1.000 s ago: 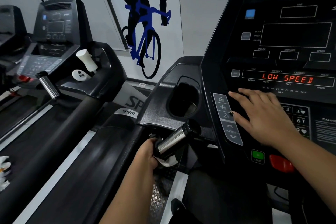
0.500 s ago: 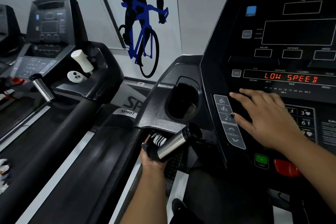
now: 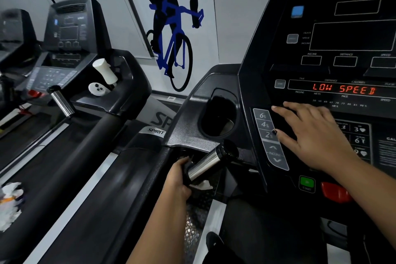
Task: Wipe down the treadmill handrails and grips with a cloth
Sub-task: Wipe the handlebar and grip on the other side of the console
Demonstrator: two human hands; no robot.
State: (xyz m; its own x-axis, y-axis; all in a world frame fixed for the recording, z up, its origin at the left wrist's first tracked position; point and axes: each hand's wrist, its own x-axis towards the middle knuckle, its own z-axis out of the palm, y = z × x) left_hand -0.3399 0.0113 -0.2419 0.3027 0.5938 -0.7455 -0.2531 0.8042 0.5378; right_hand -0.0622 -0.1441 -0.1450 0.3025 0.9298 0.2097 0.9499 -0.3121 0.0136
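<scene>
My left hand (image 3: 177,180) is wrapping around the lower end of the chrome grip (image 3: 205,164), which is sticking out tilted under the console (image 3: 263,49). The fingers are curling around it, but most of them are hiding behind the metal, so I cannot count them. The cloth (image 3: 202,185) is sitting between my palm and the grip. Only a small white corner is showing below the grip, and the rest is covered by my hand. My right hand (image 3: 315,137) is lying flat on the console with the fingers straight and spread. It is resting just beside the incline keys (image 3: 270,137), and the thumb tip is touching the key marked 2. The display (image 3: 342,89) is showing LOW SPEED in red, while the small labels around it are too blurred to read fully. The green start button (image 3: 306,182) and a red key (image 3: 334,193) are sitting below my right wrist, and my forearm is partly covering the red one. On the neighbouring treadmill (image 3: 75,34) a white bottle (image 3: 105,72) is leaning. At the left edge something white and crumpled (image 3: 10,203) is cut off, and I cannot tell what it is.
</scene>
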